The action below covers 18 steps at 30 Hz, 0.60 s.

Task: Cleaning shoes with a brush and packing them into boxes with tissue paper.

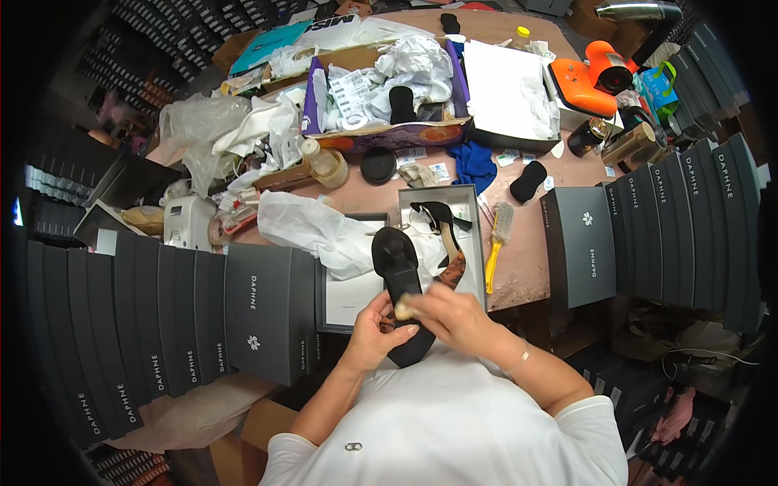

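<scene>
My left hand (pixel 369 336) is wrapped round a black high-heeled shoe (pixel 395 255), held with its sole facing up and its heel end pointing away from me. A patch of brown pattern shows at its side. My right hand (pixel 459 318) pinches a small pale yellowish pad (pixel 404 308), perhaps sponge or cloth, against the sole. Just beyond my hands, a second shoe (pixel 438 217), black with a brown patterned toe, lies in a shoebox (pixel 472 202). White tissue paper (pixel 312 231) spills over a grey box part (pixel 348 306) to the left.
Grey shoeboxes stand in rows at left (pixel 271 312) and right (pixel 579 247). A yellow-handled brush (pixel 495 251) lies right of the open shoebox. Farther back are a purple carton (pixel 389 139) of crumpled paper, a jar (pixel 329 168), a blue cloth (pixel 472 168) and an orange device (pixel 583 87).
</scene>
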Motion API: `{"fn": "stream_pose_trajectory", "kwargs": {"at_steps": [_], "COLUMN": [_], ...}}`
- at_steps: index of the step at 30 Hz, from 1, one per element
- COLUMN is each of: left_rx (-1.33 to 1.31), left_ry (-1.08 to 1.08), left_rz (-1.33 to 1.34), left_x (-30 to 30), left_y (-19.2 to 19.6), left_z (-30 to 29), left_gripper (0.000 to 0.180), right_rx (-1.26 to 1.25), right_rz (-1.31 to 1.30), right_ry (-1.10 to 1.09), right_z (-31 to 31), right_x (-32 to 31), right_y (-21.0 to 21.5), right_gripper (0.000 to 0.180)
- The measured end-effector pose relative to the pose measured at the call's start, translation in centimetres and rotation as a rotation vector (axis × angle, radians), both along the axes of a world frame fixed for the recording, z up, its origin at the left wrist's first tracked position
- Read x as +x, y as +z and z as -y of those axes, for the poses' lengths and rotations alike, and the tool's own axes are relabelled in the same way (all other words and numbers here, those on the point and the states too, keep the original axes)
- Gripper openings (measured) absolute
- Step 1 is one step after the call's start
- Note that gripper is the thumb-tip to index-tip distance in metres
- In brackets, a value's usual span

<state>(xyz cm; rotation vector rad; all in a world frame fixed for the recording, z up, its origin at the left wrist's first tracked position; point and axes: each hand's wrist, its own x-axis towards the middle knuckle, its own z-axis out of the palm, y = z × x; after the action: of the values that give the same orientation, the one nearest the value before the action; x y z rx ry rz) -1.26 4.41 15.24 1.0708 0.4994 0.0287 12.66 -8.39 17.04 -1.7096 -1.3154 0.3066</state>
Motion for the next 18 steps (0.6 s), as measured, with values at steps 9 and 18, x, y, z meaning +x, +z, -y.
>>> {"fn": "stream_pose_trajectory", "kwargs": {"at_steps": [9,18], "left_rx": [-0.012,-0.110], "left_ry": [0.029,0.037], "left_rz": [0.086,0.077], "left_x": [0.5,3.0], "left_y": [-1.0,1.7], "left_z": [-0.5,0.8], "left_gripper": [0.056,0.043], "right_rx": [-0.133,-0.158], "right_rz": [-0.337,-0.284], "right_ry": [0.249,-0.635], "right_z": [1.2,9.3], "right_x": [1.5,13.3], "right_y": [0.4,-8.9], "right_gripper": [0.021,0.022]}}
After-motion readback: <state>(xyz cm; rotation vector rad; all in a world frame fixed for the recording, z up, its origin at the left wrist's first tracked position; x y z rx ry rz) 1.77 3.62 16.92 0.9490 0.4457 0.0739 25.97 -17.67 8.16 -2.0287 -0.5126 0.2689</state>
